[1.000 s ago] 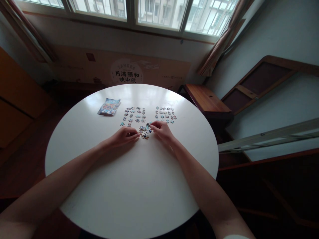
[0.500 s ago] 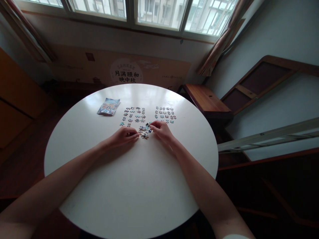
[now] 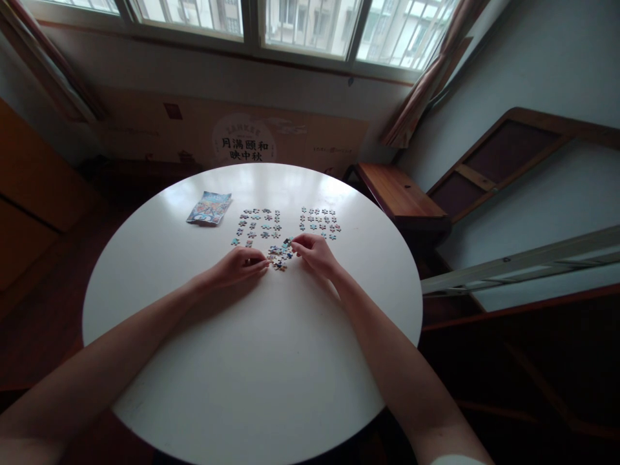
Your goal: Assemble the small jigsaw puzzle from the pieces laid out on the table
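On the round white table (image 3: 252,361) lies a small heap of jigsaw pieces (image 3: 278,257) between my hands. My left hand (image 3: 239,266) rests on the table left of the heap, fingers curled together with their tips beside it. My right hand (image 3: 316,253) sits right of the heap and pinches a small blue piece (image 3: 287,243) at its upper edge. Beyond the heap, two groups of loose pieces are laid out in rows, the left group (image 3: 259,226) and the right group (image 3: 320,221).
A colourful puzzle bag (image 3: 208,208) lies at the table's far left. A wooden bench (image 3: 397,194) stands to the right past the table, a cardboard panel with printed characters (image 3: 242,142) leans under the window, and a wooden frame (image 3: 508,161) leans on the right wall.
Both hands stay at the heap with almost no movement; the view has shifted slightly.
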The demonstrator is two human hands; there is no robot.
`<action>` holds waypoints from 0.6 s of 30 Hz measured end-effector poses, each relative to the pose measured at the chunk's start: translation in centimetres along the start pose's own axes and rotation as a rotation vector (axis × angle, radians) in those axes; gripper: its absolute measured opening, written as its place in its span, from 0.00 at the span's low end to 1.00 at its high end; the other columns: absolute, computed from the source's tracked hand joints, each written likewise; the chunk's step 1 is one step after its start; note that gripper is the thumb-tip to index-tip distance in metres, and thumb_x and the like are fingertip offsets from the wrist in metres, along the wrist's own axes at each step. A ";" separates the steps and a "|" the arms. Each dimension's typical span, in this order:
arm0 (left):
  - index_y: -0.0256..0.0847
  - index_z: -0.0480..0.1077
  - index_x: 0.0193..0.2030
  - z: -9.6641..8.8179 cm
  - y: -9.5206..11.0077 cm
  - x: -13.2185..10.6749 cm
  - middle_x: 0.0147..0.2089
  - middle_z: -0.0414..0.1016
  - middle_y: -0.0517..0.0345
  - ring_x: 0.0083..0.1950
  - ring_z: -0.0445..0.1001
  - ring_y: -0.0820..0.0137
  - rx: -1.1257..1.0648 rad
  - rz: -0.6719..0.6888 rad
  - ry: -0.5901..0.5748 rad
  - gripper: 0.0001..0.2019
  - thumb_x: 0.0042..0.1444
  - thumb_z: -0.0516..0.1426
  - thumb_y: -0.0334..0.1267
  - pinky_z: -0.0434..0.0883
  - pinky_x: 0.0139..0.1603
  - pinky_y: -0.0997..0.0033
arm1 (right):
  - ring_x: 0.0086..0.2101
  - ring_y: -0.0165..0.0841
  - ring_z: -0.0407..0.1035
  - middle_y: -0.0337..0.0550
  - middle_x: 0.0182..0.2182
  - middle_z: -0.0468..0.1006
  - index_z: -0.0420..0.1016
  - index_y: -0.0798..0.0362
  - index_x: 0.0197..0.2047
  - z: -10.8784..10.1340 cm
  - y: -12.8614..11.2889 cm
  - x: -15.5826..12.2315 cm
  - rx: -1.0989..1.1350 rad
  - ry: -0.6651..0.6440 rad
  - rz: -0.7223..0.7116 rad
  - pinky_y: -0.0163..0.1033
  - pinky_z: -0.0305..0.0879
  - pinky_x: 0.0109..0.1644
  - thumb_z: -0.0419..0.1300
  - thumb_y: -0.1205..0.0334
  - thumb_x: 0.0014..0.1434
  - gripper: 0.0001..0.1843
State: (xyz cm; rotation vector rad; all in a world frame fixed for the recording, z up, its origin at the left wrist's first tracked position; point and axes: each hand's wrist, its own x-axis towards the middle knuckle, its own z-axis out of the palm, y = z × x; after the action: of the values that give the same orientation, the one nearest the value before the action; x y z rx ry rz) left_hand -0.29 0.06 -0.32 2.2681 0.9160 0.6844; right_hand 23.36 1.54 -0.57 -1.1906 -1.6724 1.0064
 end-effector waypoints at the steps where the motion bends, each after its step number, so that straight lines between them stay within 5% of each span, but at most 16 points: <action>1: 0.32 0.73 0.28 0.0 0.0 0.0 0.21 0.62 0.64 0.23 0.57 0.80 -0.003 -0.002 -0.003 0.17 0.60 0.54 0.44 0.55 0.24 0.81 | 0.25 0.29 0.69 0.42 0.25 0.77 0.76 0.57 0.32 -0.6 0.0 0.1 -0.006 0.010 0.006 0.35 0.66 0.31 0.60 0.57 0.53 0.11; 8: 0.32 0.74 0.29 0.0 0.0 0.1 0.21 0.65 0.63 0.23 0.58 0.80 -0.010 0.004 -0.012 0.17 0.60 0.53 0.44 0.56 0.24 0.81 | 0.32 0.36 0.74 0.48 0.29 0.80 0.78 0.58 0.32 -7.4 0.6 0.2 -0.439 0.519 0.189 0.39 0.67 0.39 0.59 0.59 0.55 0.11; 13: 0.33 0.74 0.29 -0.1 0.1 0.0 0.21 0.64 0.63 0.22 0.58 0.80 -0.014 0.006 -0.010 0.17 0.60 0.54 0.44 0.56 0.24 0.81 | 0.34 0.37 0.74 0.49 0.30 0.81 0.79 0.56 0.31 -9.1 2.0 -0.1 -0.591 0.494 0.420 0.38 0.66 0.39 0.59 0.62 0.53 0.09; 18: 0.33 0.74 0.30 -0.1 0.0 0.0 0.21 0.65 0.62 0.23 0.59 0.79 -0.014 0.010 -0.004 0.17 0.60 0.53 0.44 0.57 0.24 0.80 | 0.33 0.38 0.74 0.50 0.28 0.80 0.79 0.55 0.28 -9.2 2.5 -0.2 -0.725 0.464 0.466 0.38 0.66 0.38 0.60 0.61 0.51 0.08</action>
State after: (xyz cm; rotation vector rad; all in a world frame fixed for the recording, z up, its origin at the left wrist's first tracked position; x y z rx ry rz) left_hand -0.30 0.11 -0.27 2.2627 0.8955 0.6882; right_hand 32.74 3.18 0.20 -2.1700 -1.4316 0.2951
